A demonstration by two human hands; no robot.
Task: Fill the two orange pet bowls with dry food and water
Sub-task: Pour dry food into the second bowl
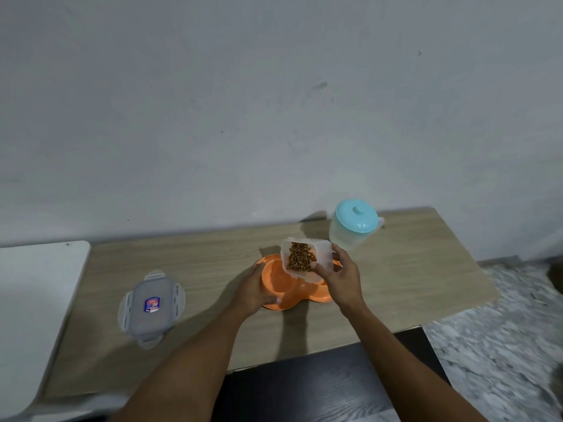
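Observation:
An orange double pet bowl (278,280) rests on the wooden table (213,263). My left hand (254,292) grips its left rim. My right hand (338,275) holds a clear plastic container (323,254) of brown dry food (301,257), tilted with its opening toward me, above the middle of the bowl. The container and my right hand hide most of the right bowl. The left bowl looks empty. A clear water jug with a turquoise lid (355,222) stands behind the bowl, to the right.
The container's clear clip lid (150,309) lies flat on the table at the left. A white surface (36,284) adjoins the table's left end. A dark surface (320,388) lies below the table's front edge, and speckled floor (502,330) to the right.

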